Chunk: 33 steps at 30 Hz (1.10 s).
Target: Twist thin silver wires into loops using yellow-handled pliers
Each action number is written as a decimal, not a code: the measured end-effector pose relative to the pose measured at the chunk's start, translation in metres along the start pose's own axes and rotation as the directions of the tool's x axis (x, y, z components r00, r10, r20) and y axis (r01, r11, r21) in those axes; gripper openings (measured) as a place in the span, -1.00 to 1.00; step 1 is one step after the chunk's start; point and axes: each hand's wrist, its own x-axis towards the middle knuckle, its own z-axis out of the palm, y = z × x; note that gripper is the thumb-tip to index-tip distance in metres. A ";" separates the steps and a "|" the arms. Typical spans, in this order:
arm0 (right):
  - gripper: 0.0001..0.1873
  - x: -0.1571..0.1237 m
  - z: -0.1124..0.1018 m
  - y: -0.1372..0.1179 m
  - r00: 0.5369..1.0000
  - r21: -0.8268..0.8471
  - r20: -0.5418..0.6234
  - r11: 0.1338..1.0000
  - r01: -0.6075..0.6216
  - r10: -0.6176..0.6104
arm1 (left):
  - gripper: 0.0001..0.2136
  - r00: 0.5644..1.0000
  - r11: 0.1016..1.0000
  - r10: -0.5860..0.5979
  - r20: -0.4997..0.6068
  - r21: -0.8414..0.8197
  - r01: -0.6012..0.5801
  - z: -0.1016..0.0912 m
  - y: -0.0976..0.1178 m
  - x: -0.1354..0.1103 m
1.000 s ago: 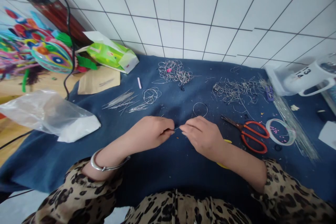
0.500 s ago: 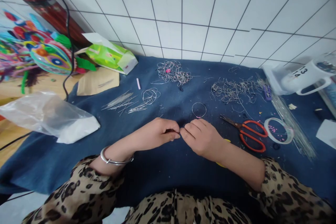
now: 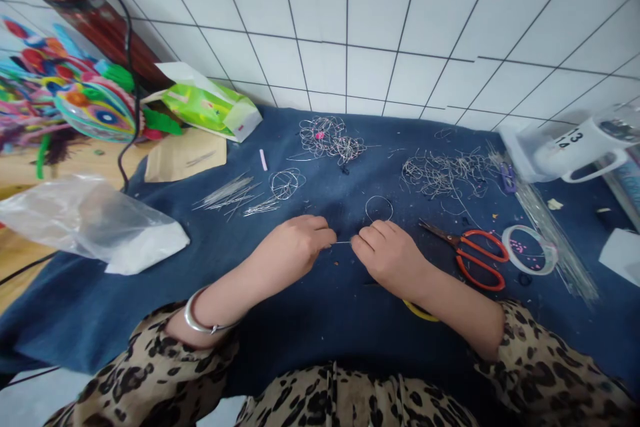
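A short stretch of thin silvery wire (image 3: 343, 242) runs straight between my two hands, above the blue cloth. My left hand (image 3: 303, 243) pinches one end of it, fingers curled with the knuckles up. Closed around the other end is my right hand (image 3: 385, 252). Just beyond the right fingers shows a thin wire ring (image 3: 379, 199), its near side hidden by the hand; whether it joins the held wire I cannot tell. Red-handled scissors (image 3: 480, 250) lie to the right. Something yellow (image 3: 420, 311) is partly covered by my right forearm.
Tangled wire (image 3: 443, 170) lies at the back right, another tangle (image 3: 325, 137) at the back middle. Cut wires (image 3: 227, 192) lie left of a wire coil (image 3: 285, 183). Right are a round dish (image 3: 506, 243) with pink beads and a white mug (image 3: 583, 147); left, a plastic bag (image 3: 90, 220).
My hands have drawn slightly apart, and the straight wire between them now shows. The left hand has turned knuckles up. The ring's pink part is now covered by my right hand.
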 end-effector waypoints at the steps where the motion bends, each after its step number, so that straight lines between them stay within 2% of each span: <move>1: -0.75 0.000 0.001 0.000 1.000 0.014 0.000 0.999 -0.030 0.030 | -0.76 1.000 0.999 -0.004 -0.004 0.039 0.005 0.001 0.001 0.000; 4: -0.77 -0.001 0.006 0.000 0.990 0.121 -0.007 0.983 -0.136 0.138 | -0.75 0.999 0.995 -0.024 -0.026 0.094 0.027 0.005 0.004 0.001; 7: -0.78 0.000 0.008 0.001 0.969 0.298 0.012 0.924 -0.238 0.245 | -0.77 0.992 0.997 -0.082 -0.098 0.000 0.082 0.007 0.004 0.002; 10: -0.81 0.002 0.005 0.002 0.928 0.480 0.061 0.804 -0.350 0.368 | -0.80 0.972 0.975 -0.167 -0.166 -0.175 0.138 0.009 0.004 0.003; 13: -0.86 0.004 -0.001 0.002 0.871 0.629 0.134 0.639 -0.443 0.472 | -0.85 0.949 0.919 -0.251 -0.188 -0.353 0.173 0.011 0.005 0.005; 16: -0.88 0.007 -0.006 0.004 0.820 0.750 0.244 0.436 -0.498 0.518 | -0.91 0.919 0.808 -0.363 -0.158 -0.544 0.226 0.014 0.006 0.006; 19: -0.89 0.008 -0.007 0.006 0.792 0.822 0.345 0.245 -0.514 0.504 | -0.89 0.895 0.616 -0.443 -0.059 -0.745 0.256 0.020 0.008 0.008; 22: -0.88 0.008 -0.005 0.008 0.784 0.863 0.380 0.118 -0.491 0.491 | -0.89 0.887 0.436 -0.461 0.013 -0.868 0.239 0.025 0.010 0.010; 26: -0.87 0.008 -0.002 0.006 0.778 0.895 0.413 -0.050 -0.444 0.474 | -0.89 0.877 0.303 -0.479 0.032 -0.932 0.199 0.031 0.013 0.012; 29: -0.88 0.008 0.001 0.004 0.773 0.901 0.425 -0.141 -0.409 0.472 | -0.90 0.877 0.224 -0.478 0.047 -0.959 0.174 0.036 0.015 0.013; 33: -0.87 0.008 0.003 0.002 0.769 0.906 0.422 -0.186 -0.381 0.480 | -0.90 0.869 0.135 -0.489 0.077 -0.977 0.162 0.039 0.019 0.014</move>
